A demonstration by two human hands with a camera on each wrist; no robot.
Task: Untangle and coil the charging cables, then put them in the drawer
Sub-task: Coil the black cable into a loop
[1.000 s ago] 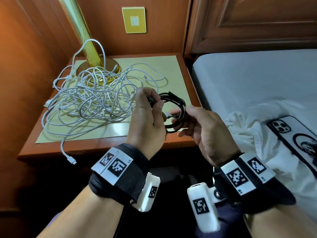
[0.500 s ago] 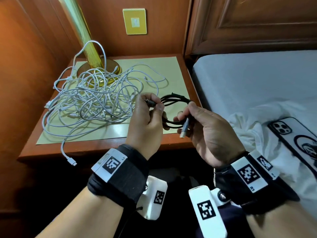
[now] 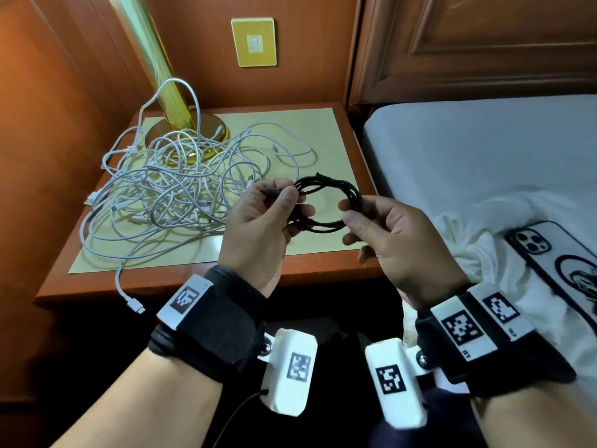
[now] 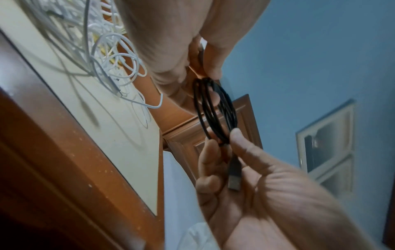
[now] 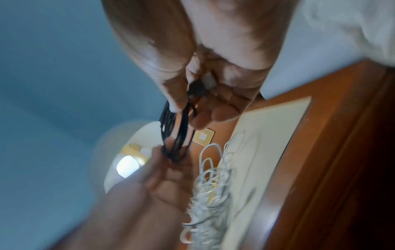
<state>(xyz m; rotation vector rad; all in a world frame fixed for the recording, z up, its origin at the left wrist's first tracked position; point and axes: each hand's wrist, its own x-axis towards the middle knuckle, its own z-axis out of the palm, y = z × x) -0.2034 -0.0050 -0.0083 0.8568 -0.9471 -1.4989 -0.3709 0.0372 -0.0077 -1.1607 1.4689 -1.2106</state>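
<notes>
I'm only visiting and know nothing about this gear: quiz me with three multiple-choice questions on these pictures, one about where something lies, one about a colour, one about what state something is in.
1. Where does the phone lie?
A. on the bed
B. on the nightstand
C. in the left hand

2. What colour is the cable held between both hands?
A. white
B. black
C. yellow

3. What state are the white cables on the nightstand in?
A. neatly coiled
B. a loose tangle
C. plugged into the wall

Answers:
1 A, the phone rests on white cloth on the bed.
2 B, the left hand and right hand hold a black cable wound in loops.
3 B, the loops cross each other around the lamp base.
</notes>
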